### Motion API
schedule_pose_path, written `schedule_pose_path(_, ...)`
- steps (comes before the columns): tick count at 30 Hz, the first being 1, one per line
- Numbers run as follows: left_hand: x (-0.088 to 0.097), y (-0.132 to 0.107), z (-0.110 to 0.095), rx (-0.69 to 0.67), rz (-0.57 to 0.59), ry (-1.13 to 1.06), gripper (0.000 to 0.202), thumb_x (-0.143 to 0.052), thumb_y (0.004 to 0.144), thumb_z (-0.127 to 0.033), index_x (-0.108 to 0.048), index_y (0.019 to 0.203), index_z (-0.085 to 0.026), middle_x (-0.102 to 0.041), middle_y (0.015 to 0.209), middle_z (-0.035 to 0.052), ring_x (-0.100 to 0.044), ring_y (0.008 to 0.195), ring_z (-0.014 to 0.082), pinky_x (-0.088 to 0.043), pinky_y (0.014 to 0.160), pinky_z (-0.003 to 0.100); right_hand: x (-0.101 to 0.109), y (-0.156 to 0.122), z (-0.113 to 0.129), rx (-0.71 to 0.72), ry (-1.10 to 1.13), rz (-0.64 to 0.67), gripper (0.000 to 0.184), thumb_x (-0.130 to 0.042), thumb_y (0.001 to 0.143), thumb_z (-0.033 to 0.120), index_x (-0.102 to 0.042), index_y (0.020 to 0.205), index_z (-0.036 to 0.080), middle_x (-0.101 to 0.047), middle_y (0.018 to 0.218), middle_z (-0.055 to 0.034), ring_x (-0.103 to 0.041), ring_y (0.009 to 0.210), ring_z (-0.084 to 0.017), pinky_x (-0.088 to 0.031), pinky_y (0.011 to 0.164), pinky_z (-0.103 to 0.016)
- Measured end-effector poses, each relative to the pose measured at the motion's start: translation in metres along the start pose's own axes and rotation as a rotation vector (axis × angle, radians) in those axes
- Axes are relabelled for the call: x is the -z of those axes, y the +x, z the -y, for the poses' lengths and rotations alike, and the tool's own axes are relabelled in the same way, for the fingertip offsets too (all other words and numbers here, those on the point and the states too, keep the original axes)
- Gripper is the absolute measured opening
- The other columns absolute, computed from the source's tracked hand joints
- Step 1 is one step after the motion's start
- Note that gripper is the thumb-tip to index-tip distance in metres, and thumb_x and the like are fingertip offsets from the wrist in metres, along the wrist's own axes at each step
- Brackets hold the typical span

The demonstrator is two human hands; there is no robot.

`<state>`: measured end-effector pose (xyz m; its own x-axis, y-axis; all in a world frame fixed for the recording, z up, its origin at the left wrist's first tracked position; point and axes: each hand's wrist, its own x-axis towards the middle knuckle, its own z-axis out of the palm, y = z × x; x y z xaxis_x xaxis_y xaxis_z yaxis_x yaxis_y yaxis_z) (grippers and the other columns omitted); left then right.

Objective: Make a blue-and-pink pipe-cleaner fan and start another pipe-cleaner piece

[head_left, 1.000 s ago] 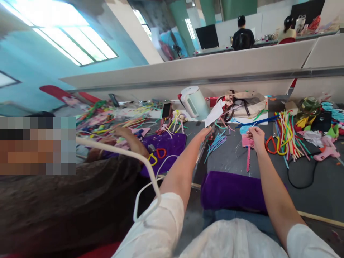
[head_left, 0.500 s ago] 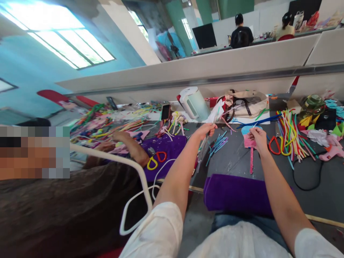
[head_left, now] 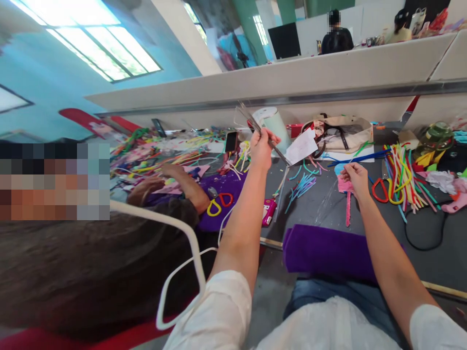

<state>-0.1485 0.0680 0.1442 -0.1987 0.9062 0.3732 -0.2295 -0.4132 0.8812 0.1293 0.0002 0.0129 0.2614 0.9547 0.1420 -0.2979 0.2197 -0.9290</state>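
Note:
My left hand (head_left: 263, 148) is closed around a tilted bundle of thin wire-like rods (head_left: 251, 119) above the table. A white sheet of paper (head_left: 303, 147) hangs or lies by the bundle's lower end; I cannot tell if they are joined. My right hand (head_left: 356, 179) pinches over a flat pink and blue fuzzy piece with a long pink strip (head_left: 348, 209). What its fingertips hold is too small to make out. Short blue and purple pipe cleaners (head_left: 302, 188) lie between my hands. A rolled purple cloth (head_left: 328, 253) lies at the table's near edge.
Red-and-yellow-handled scissors (head_left: 380, 190) and many coloured pipe cleaners (head_left: 404, 170) lie right of my hand. Behind stand a pale kettle (head_left: 279, 129) and a beige bag (head_left: 353, 133). A pink phone (head_left: 269, 211) is below my left wrist. A co-worker's arm (head_left: 186, 184) rests at left.
My left hand has turned and risen to the left, tilting the rod bundle toward the upper left. The white paper shows flatter and apart from the hand. My right hand stays by the pink piece.

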Motion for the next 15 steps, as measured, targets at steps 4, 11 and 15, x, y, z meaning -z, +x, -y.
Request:
schedule_pose_path(4,-0.017,-0.028,-0.008,0.042,0.008,-0.085,0.030,-0.064,0.089,-0.044,-0.051,0.075,-0.021,-0.045,0.056,-0.0064,-0.041,0.044,0.0061,-0.039,0.047,0.018,-0.014,-0.009,0.038,0.192,-0.016,-0.018,0.038,-0.065,0.079,0.057,-0.054,0.078,0.020,-0.066,0.064,0.0022,-0.059,0.046,-0.009,-0.045,0.040,-0.017)
schedule_pose_path(11,-0.063,-0.088,0.021,0.120,0.309,-0.087,0.034,-0.066,0.085,-0.049,-0.055,0.076,-0.018,-0.053,0.063,-0.0036,-0.042,0.048,0.0052,-0.035,0.046,0.017,-0.050,-0.034,0.098,0.495,-0.193,0.087,0.026,-0.055,0.092,0.048,-0.054,0.084,0.023,-0.065,0.071,0.0031,-0.062,0.053,-0.009,-0.048,0.048,-0.020)
schedule_pose_path(15,-0.083,-0.107,0.021,0.122,0.394,-0.050,0.040,-0.066,0.082,-0.056,-0.057,0.077,-0.017,-0.058,0.064,-0.0021,-0.041,0.047,0.0057,-0.032,0.043,0.018,-0.061,-0.041,0.110,0.607,-0.298,0.163,0.023,-0.052,0.095,0.045,-0.057,0.090,0.024,-0.063,0.073,0.0032,-0.061,0.055,-0.008,-0.051,0.054,-0.022)
